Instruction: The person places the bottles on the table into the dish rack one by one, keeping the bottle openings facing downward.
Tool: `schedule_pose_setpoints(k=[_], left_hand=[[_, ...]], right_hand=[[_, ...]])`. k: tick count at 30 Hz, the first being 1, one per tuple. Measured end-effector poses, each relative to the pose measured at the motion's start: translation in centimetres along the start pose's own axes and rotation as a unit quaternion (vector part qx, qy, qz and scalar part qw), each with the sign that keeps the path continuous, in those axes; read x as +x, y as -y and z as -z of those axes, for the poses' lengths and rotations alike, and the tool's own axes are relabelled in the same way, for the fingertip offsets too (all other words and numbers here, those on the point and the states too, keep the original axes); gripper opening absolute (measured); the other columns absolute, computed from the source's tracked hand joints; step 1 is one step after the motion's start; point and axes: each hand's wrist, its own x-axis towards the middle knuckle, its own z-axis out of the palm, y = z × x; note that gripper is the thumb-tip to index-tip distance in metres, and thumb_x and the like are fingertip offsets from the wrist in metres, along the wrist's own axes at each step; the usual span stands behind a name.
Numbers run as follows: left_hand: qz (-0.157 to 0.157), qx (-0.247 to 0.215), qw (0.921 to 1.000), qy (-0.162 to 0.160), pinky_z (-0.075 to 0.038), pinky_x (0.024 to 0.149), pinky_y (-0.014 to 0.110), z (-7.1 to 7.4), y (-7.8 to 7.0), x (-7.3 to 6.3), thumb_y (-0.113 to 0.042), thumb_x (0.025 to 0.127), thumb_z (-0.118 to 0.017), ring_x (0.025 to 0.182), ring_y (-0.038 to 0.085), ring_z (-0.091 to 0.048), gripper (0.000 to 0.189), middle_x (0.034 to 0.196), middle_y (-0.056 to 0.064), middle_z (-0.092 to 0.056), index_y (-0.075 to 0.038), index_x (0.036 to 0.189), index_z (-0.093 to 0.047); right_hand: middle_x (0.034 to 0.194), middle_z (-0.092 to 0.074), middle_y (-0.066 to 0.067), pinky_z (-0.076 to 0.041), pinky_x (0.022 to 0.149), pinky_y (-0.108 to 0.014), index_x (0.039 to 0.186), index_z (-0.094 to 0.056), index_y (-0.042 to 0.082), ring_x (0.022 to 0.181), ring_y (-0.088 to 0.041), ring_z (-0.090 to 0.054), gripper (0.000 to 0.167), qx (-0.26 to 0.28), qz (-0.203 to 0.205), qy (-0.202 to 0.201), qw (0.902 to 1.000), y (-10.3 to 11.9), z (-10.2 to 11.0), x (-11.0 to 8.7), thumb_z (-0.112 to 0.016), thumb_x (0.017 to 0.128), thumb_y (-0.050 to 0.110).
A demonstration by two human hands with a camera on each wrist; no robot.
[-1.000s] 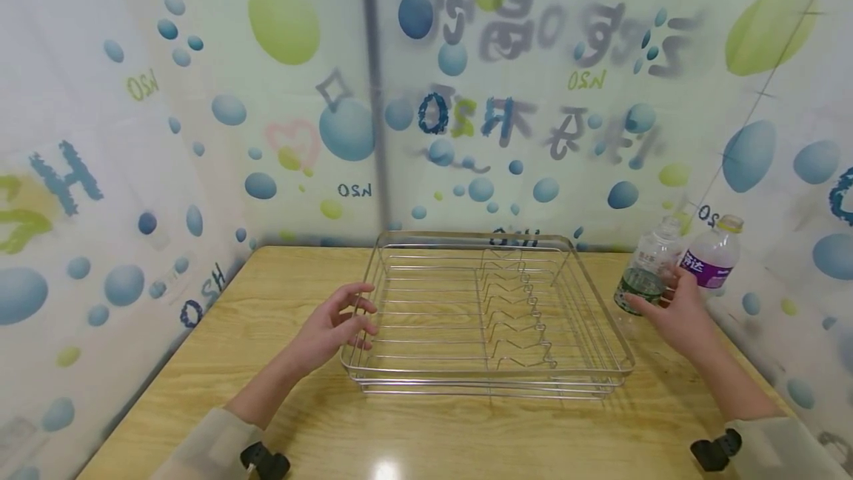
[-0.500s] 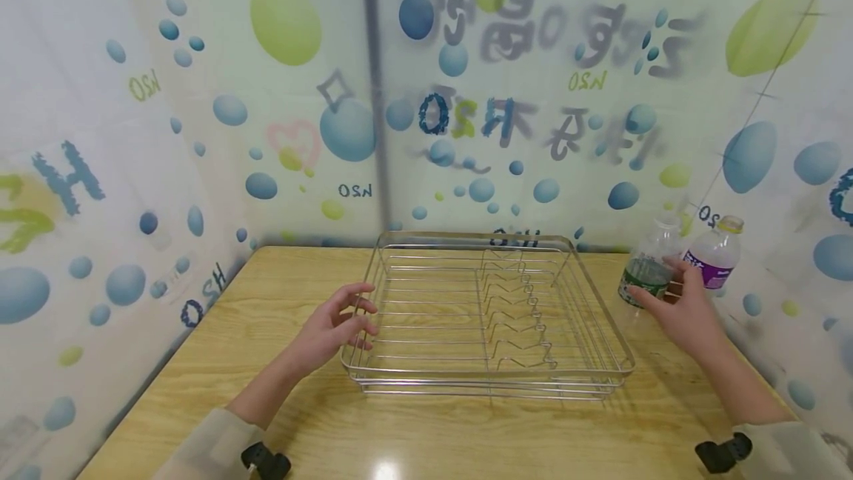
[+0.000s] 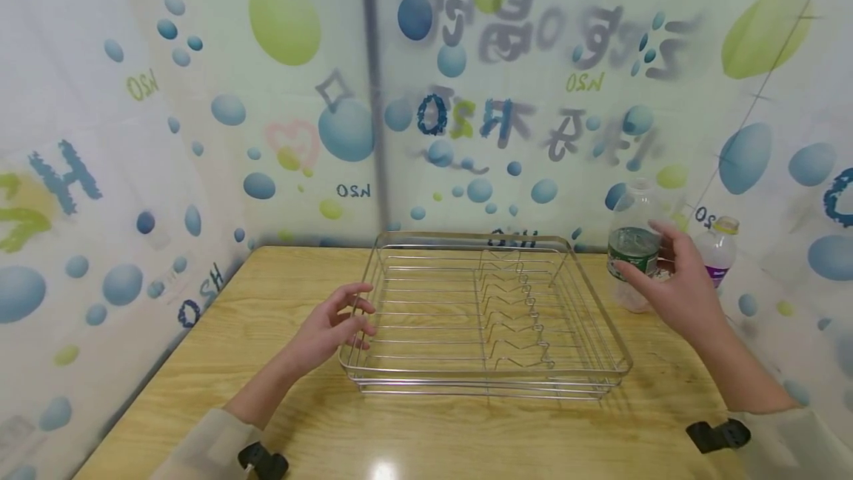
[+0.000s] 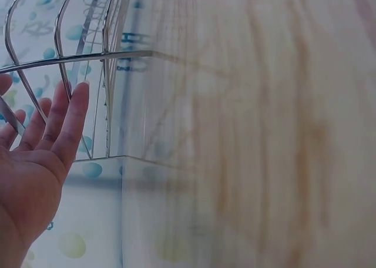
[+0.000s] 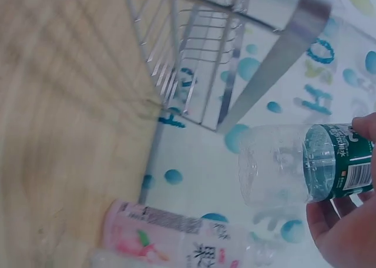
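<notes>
A clear plastic bottle with a green label is gripped around its label by my right hand. In the right wrist view the bottle is off the tabletop, its bare base pointing toward the rack. My left hand is at the left side of a metal wire dish rack. Its relaxed fingers reach along the rack's side wires in the left wrist view, and they seem to touch them. Inside the rack runs a row of bent wire dividers.
Behind my right hand stands a second bottle with a purple label and yellow neck. A pink-labelled bottle shows low in the right wrist view. The wooden table is bordered by printed curtains.
My right hand has lifted the green-labelled bottle and brought it slightly left, away from the purple-labelled one. The left hand and the rack have stayed in place.
</notes>
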Motion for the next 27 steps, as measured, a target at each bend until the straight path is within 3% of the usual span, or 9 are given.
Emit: schedule_pose_setpoints(k=[6, 13, 18, 22, 27], left_hand=[[0.007, 0.002, 1.0000, 0.006, -0.070, 0.082, 0.044, 0.2, 0.1, 0.1, -0.008, 0.111, -0.058, 0.106, 0.038, -0.074, 0.054, 0.139, 0.035, -0.050, -0.005, 0.162, -0.039], [0.007, 0.041, 0.9992, 0.000, -0.067, 0.082, 0.035, 0.5, -0.1, 0.0, -0.011, 0.112, -0.058, 0.106, 0.029, -0.075, 0.052, 0.139, 0.034, -0.054, -0.005, 0.161, -0.041], [0.004, 0.057, 0.9984, 0.000, -0.065, 0.084, 0.033, 0.5, -0.5, -0.1, -0.011, 0.112, -0.059, 0.109, 0.028, -0.073, 0.052, 0.141, 0.037, -0.054, -0.004, 0.161, -0.043], [0.000, 0.098, 0.9951, -0.011, -0.065, 0.086, 0.035, 0.5, -0.8, -0.3, -0.013, 0.111, -0.063, 0.114, 0.032, -0.068, 0.054, 0.151, 0.034, -0.050, -0.005, 0.161, -0.046], [0.001, 0.171, 0.9848, -0.029, -0.060, 0.096, 0.039, 0.7, -1.1, -0.4, -0.021, 0.110, -0.066, 0.131, 0.039, -0.062, 0.054, 0.162, 0.024, -0.043, -0.010, 0.161, -0.050]], right_hand=[[0.146, -0.054, -0.023, -0.037, 0.090, 0.000, 0.168, -0.036, 0.006, 0.113, 0.006, -0.046, 0.083, 0.018, 0.027, -0.003, 0.9995, 2.9, -0.8, 0.7, -0.081, 0.101, 0.022], [0.147, -0.051, -0.026, -0.038, 0.091, -0.005, 0.169, -0.035, 0.006, 0.125, -0.034, -0.054, 0.085, 0.003, 0.058, 0.045, 0.9973, 6.0, -3.1, 1.1, -0.083, 0.100, 0.022], [0.143, -0.055, -0.023, -0.042, 0.091, -0.008, 0.167, -0.040, 0.004, 0.121, -0.034, -0.057, 0.083, 0.003, 0.095, 0.074, 0.9927, 7.5, -5.0, 1.2, -0.084, 0.098, 0.016], [0.144, -0.057, -0.021, -0.051, 0.097, -0.026, 0.165, -0.042, 0.005, 0.123, -0.031, -0.057, 0.082, -0.001, 0.115, 0.101, 0.9882, 8.4, -6.2, 1.1, -0.085, 0.097, 0.016], [0.148, -0.057, -0.020, -0.057, 0.098, -0.051, 0.166, -0.041, 0.007, 0.125, -0.035, -0.058, 0.083, -0.005, 0.114, 0.143, 0.9831, 9.4, -7.4, 1.0, -0.085, 0.097, 0.018]])
